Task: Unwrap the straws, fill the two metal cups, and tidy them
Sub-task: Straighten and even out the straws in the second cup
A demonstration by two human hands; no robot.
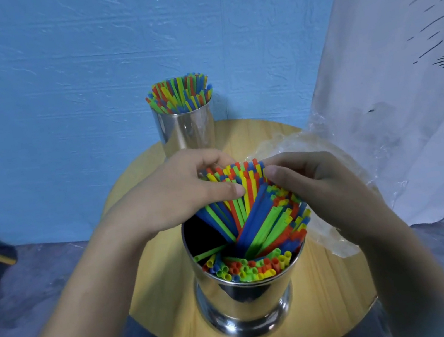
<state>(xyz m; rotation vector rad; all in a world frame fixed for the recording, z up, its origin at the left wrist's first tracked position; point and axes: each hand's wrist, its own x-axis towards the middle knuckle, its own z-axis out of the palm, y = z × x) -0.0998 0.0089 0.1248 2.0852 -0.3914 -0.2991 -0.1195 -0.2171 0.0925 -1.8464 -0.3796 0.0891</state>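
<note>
Two metal cups stand on the round wooden table (pixel 162 310). The far cup (pixel 188 130), at 12 o'clock, is packed full of upright straws (pixel 179 93). The near cup (pixel 245 296), toward 6 o'clock, is only partly filled.

Both hands meet over the near cup. The left hand (pixel 186 192) pinches the upper ends of a leaning bundle (pixel 248 190) from 9 o'clock, thumb in front and fingers curled behind. The right hand (pixel 317 181) closes on the same ends from 3 o'clock. Each grip is narrow and holding straws. The bundle's lower ends sit inside the cup, where loose straws stand along its 6 o'clock rim and more slant toward 3 o'clock. One crumpled clear wrapper (pixel 299 143) lies at 2 o'clock on the table, partly under the right hand.

The straws look light, thin and smooth. They are likely to slide past one another and fan out, and to kink if squeezed hard. A gentle two-handed hold near the tops seems right.

Counted: two cups, one wrapper, two hands. The straws come in four colours and are far too many to count.
</note>
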